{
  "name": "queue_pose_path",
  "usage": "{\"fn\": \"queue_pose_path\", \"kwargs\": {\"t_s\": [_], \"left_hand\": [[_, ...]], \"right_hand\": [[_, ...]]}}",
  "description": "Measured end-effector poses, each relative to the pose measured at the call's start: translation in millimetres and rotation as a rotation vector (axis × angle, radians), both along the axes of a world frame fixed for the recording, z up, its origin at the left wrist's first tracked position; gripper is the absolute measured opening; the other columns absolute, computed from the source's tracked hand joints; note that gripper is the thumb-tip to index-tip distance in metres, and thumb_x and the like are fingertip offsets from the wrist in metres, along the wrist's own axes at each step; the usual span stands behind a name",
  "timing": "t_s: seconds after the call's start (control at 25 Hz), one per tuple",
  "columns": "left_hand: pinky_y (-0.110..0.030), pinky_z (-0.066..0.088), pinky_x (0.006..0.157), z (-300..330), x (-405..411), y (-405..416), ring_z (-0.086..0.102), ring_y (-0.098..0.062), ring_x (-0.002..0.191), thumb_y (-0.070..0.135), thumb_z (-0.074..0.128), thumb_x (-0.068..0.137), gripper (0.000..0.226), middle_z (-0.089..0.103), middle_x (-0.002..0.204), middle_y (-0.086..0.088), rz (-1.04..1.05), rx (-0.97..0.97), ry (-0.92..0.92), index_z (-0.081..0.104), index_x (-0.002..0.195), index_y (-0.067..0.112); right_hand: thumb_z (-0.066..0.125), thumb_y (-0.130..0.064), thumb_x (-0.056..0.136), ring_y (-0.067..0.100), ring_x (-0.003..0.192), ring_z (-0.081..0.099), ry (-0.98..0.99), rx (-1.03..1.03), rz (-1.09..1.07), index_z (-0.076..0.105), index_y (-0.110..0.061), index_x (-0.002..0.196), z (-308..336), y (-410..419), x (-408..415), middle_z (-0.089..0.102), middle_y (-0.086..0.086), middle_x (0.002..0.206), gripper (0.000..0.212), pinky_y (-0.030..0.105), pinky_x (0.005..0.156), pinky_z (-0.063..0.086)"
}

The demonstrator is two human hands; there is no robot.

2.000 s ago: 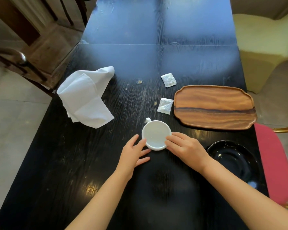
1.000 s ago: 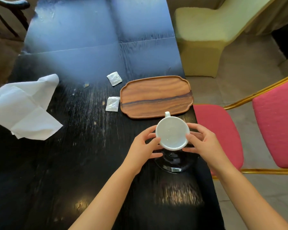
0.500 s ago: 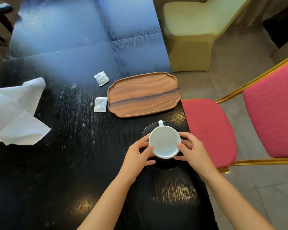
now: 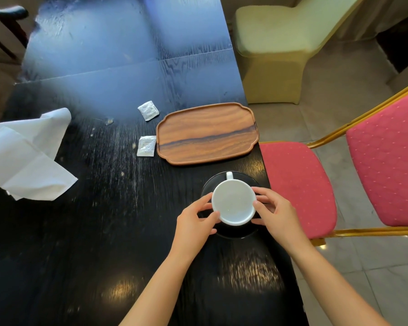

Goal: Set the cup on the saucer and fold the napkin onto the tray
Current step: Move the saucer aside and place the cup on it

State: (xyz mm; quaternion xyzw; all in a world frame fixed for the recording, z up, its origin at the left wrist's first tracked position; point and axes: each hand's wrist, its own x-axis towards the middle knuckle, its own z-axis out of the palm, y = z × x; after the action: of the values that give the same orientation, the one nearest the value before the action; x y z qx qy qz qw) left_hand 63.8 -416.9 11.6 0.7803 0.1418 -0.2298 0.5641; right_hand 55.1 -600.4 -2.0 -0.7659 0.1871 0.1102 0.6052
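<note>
A white cup (image 4: 233, 202) with its handle pointing away sits over the black saucer (image 4: 242, 178) near the table's right edge. My left hand (image 4: 194, 223) grips the cup's left side and my right hand (image 4: 277, 214) grips its right side. The saucer is largely hidden under the cup and my fingers. A crumpled white napkin (image 4: 26, 156) lies at the far left of the black table. The wooden tray (image 4: 206, 132) rests empty just beyond the saucer.
Two small white sachets (image 4: 148, 110) (image 4: 146, 145) lie left of the tray. A red chair (image 4: 297, 184) stands close to the table's right edge, a pale yellow covered chair (image 4: 273, 48) farther back. A dark wooden chair (image 4: 5, 17) is at top left.
Both hands carried the cup from the middle of the table to the right and lowered it onto the black saucer. The view shifted right with them.
</note>
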Motion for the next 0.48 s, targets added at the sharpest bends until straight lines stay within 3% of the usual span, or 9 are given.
{"fn": "queue_pose_path", "kwargs": {"t_s": [0.48], "left_hand": [[-0.019,0.057,0.064,-7.2,-5.4,-0.7,0.064,-0.009,0.088,0.022,0.067,0.084,0.051,0.059,0.108,0.013,0.011,0.005,-0.042,0.049,0.13,0.033]], "right_hand": [[0.054,-0.008,0.09,0.012,0.091,0.064,0.006,-0.028,0.003,0.06,-0.023,0.115,0.5,0.6,-0.2,0.065,0.002,0.101,0.029,0.021,0.061,0.057]]}}
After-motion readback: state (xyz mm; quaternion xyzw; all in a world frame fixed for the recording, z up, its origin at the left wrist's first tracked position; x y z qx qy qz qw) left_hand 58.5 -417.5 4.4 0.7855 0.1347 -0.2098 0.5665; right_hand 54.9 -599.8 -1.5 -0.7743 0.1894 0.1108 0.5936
